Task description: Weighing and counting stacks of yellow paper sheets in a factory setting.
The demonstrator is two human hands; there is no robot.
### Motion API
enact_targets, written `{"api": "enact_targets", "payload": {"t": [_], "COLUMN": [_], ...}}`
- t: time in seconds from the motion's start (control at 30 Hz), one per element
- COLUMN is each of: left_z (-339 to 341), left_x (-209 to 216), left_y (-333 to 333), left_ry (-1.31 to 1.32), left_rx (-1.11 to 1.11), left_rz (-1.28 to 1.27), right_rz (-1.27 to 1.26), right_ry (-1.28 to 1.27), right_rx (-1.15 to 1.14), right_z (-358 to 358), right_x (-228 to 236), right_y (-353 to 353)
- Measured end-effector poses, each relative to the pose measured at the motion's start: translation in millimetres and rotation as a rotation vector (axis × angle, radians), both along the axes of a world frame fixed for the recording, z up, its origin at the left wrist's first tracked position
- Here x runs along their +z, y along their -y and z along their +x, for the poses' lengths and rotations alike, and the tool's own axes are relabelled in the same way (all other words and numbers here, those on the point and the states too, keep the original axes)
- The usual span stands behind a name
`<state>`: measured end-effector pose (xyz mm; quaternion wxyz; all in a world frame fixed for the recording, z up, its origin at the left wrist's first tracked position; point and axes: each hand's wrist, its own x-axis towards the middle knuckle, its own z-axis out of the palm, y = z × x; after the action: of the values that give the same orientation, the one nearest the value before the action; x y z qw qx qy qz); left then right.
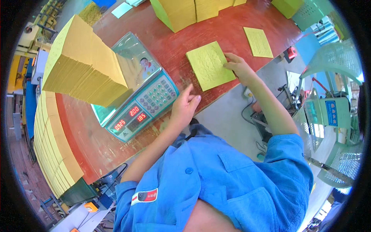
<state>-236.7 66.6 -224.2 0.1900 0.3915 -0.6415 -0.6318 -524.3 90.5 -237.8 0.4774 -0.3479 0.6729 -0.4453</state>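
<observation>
From where I sit at the far end of the feed, I look down on a red table (100,145) with worn, scuffed paint. The pad of yellow paper (210,66) lies flat near the table's front edge, set at a slant, its top face wrinkled. My right hand (241,69) is on it: the fingertips meet its right-hand edge, with the thumb and forefinger close by each other. Whether they actually pinch the paper I cannot tell from this angle.

My left hand (183,108) holds nothing — its thumb and forefinger stand apart, pointing toward the pad without reaching it. It sits just beside the corner of a teal-framed digital scale (156,96), which has a keypad and lit red digits. On the scale's pan I see a tall stack of yellow sheets (83,63), its layered edges facing me.

To the right of the pad, apart from it, lies a smaller yellow piece (258,41). Thick yellow blocks (185,13) stand side by side along the far side of the table, and a long row of yellow bundles (54,154) runs down the left. A blue shirt (247,181) fills the lower part of my view, and perforated green chairs (328,62) stand off to the right.
</observation>
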Motion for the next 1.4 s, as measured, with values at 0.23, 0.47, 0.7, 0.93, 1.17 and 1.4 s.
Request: {"api": "enact_targets", "payload": {"t": [0.23,0.47,0.7,0.93,1.17,1.4], "left_z": [-39,-47,-39,-32,-34,-38], "left_x": [-14,-21,-24,-20,-2,62], "left_y": [13,11,1,-2,-9,-30], "left_ry": [0.035,0.011,-0.007,-0.068,-0.055,-0.516], "left_rx": [0.167,0.133,0.081,0.071,0.114,0.192], "left_rz": [-0.231,-0.39,-0.431,-0.372,-0.352,0.223], "right_rz": [0.003,-0.173,-0.205,-0.186,-0.154,-0.608], "right_ry": [-0.014,-0.682,-0.309,-0.196,0.288,-0.949], "right_rx": [0.069,0.076,0.011,-0.03,-0.087,-0.03], "right_z": [8,3,-10,3,6,82], "right_x": [1,-4,-19,1,49,117], "right_y": [8,1,0,-1,-16,-56]}}
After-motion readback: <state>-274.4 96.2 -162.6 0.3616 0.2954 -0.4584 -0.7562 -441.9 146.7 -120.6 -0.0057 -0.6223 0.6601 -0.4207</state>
